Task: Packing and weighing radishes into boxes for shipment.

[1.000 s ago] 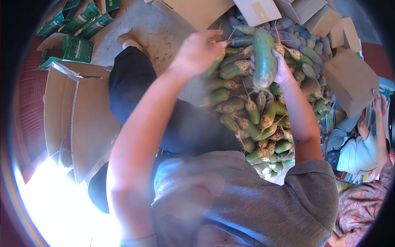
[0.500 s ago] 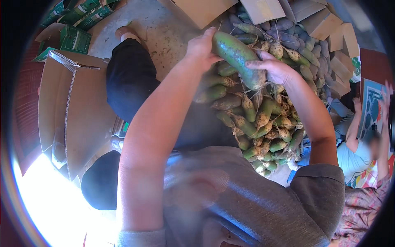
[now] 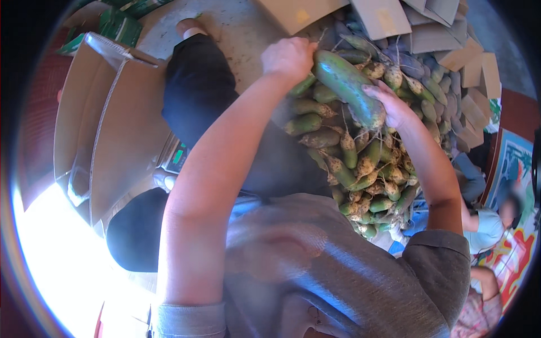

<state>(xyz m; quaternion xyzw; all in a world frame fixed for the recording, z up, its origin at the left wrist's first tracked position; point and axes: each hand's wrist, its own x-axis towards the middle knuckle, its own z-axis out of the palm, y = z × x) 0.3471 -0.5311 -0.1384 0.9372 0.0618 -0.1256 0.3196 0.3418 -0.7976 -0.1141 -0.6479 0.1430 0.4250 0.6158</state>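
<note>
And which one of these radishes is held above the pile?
The large green radish, gripped near its lower end by the right hand; the other radishes lie piled below.

A dull grey, concrete-looking floor (image 3: 242, 36), marked with brownish specks, spreads across the upper left and shows again, bluish, at the upper right. A dark red, ridged surface (image 3: 42, 129) lines the left edge; a plain dark red surface (image 3: 518, 115) shows at the right, above a blue, multicoloured patterned panel (image 3: 510, 160). Glaring white light (image 3: 56, 259) floods the lower left, washing out detail.
</note>
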